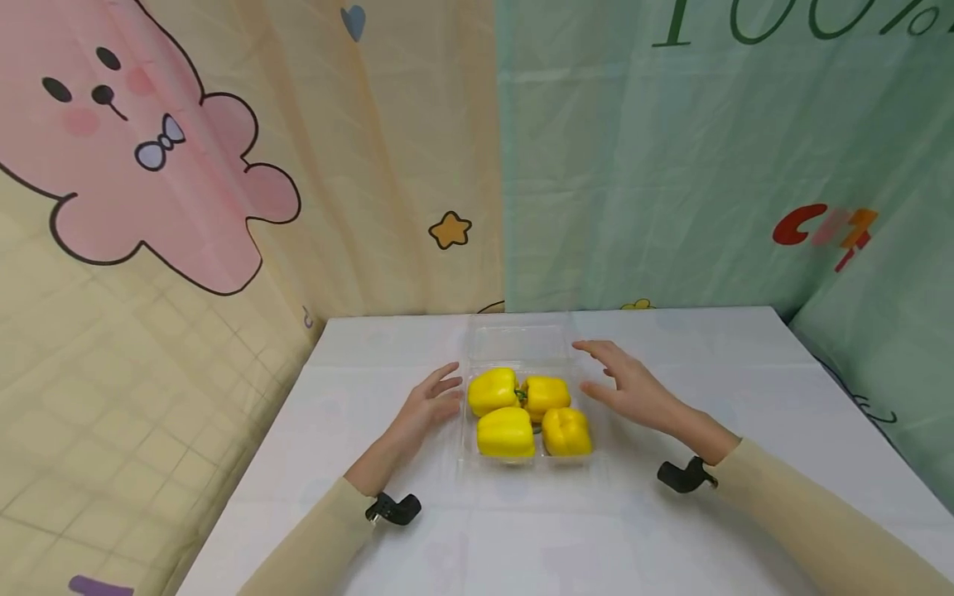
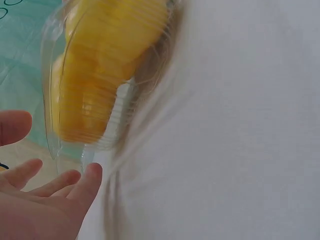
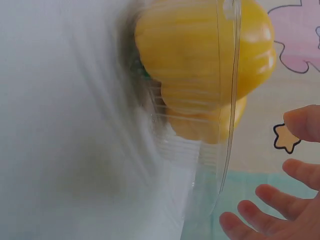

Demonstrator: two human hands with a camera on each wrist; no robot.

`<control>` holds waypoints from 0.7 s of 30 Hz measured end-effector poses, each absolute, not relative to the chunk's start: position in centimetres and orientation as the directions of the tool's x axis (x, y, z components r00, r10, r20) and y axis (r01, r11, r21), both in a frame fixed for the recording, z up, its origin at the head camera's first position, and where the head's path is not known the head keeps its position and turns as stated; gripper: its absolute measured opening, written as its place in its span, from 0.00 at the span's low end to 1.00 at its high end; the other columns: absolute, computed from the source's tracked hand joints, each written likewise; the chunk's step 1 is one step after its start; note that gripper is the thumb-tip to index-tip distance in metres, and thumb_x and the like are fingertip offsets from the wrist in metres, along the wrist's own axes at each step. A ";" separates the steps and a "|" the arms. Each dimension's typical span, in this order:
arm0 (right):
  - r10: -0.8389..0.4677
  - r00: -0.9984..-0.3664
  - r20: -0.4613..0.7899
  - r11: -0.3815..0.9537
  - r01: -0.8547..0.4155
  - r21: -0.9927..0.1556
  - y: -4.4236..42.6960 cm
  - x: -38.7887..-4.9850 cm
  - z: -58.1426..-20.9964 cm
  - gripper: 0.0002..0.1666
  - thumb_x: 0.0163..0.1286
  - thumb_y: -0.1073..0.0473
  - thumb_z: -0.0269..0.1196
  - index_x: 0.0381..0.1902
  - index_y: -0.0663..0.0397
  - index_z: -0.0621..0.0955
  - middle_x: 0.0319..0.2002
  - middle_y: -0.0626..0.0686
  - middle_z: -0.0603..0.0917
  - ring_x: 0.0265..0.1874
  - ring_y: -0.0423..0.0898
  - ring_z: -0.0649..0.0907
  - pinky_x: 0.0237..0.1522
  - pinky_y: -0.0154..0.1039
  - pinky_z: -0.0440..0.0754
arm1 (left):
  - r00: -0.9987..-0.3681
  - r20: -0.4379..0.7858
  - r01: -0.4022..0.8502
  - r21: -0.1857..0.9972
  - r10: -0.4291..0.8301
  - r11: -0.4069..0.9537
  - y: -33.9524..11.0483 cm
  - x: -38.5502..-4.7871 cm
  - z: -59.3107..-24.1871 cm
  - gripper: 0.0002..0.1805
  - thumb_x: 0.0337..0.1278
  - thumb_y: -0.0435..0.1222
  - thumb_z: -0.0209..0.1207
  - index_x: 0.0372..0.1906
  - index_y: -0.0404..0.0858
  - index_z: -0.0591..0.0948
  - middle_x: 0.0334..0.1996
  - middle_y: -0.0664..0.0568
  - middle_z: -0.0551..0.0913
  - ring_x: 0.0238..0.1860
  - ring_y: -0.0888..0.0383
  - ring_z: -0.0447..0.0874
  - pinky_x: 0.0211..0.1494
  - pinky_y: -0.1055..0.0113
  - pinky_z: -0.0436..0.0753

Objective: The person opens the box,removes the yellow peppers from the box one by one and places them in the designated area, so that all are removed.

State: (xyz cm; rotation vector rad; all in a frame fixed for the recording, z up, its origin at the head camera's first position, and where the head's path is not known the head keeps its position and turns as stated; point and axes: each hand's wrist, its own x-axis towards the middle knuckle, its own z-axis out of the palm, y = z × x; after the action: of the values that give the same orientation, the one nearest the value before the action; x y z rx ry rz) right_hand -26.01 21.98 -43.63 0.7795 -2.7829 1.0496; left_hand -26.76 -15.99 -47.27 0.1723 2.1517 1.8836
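Several yellow bell peppers point(image 1: 505, 432) sit in a clear plastic clamshell container point(image 1: 465, 451) on the white table. Its lid point(image 1: 519, 341) is folded back, away from the person. My left hand point(image 1: 426, 411) is just left of the container, fingers spread and holding nothing. On the other side, my right hand point(image 1: 632, 387) hovers with its fingers extended and parted, also with nothing in it. In the left wrist view, the fingers of the left hand point(image 2: 50, 200) are near the container's wall. The right wrist view has the right hand point(image 3: 285, 210) apart from the container's rim.
The white table point(image 1: 522, 538) carries the container near its far edge. Behind it hangs a cream and green curtain point(image 1: 633, 165) with printed figures, which also runs along both sides. Each wrist wears a small black camera point(image 1: 395, 508).
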 end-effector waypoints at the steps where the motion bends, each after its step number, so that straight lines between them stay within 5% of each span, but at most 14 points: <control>1: -0.446 -0.861 0.245 0.633 -0.497 -0.594 21.8 -25.7 -43.5 0.39 0.78 0.47 0.64 0.81 0.43 0.65 0.77 0.56 0.70 0.72 0.63 0.74 0.64 0.67 0.80 | -0.953 -0.128 -0.093 0.986 0.274 0.137 -16.0 -26.5 -47.3 0.35 0.76 0.31 0.52 0.84 0.46 0.61 0.79 0.38 0.67 0.77 0.38 0.70 0.78 0.45 0.72; 13: -0.598 -0.760 0.253 0.559 -0.622 -0.548 20.5 -22.2 -43.3 0.38 0.75 0.44 0.67 0.78 0.43 0.70 0.71 0.50 0.76 0.65 0.56 0.80 0.64 0.63 0.81 | -0.921 -0.122 -0.101 0.992 0.369 0.076 -15.5 -22.6 -47.3 0.36 0.74 0.29 0.54 0.83 0.47 0.63 0.84 0.45 0.59 0.82 0.41 0.60 0.84 0.43 0.62; 21: -0.654 -0.720 0.234 0.584 -0.677 -0.448 20.4 -21.4 -44.1 0.36 0.72 0.49 0.71 0.74 0.45 0.74 0.67 0.47 0.77 0.64 0.50 0.82 0.62 0.54 0.85 | -0.884 -0.142 -0.137 0.990 0.445 0.044 -15.8 -21.4 -48.0 0.41 0.73 0.28 0.53 0.85 0.48 0.56 0.87 0.47 0.49 0.86 0.42 0.49 0.85 0.42 0.56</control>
State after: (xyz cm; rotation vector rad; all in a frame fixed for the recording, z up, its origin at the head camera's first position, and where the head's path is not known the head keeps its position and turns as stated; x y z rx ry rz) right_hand -21.42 20.45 -44.14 1.1582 -2.7568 0.8092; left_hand -21.43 -15.85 -48.04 0.3090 1.9161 1.8944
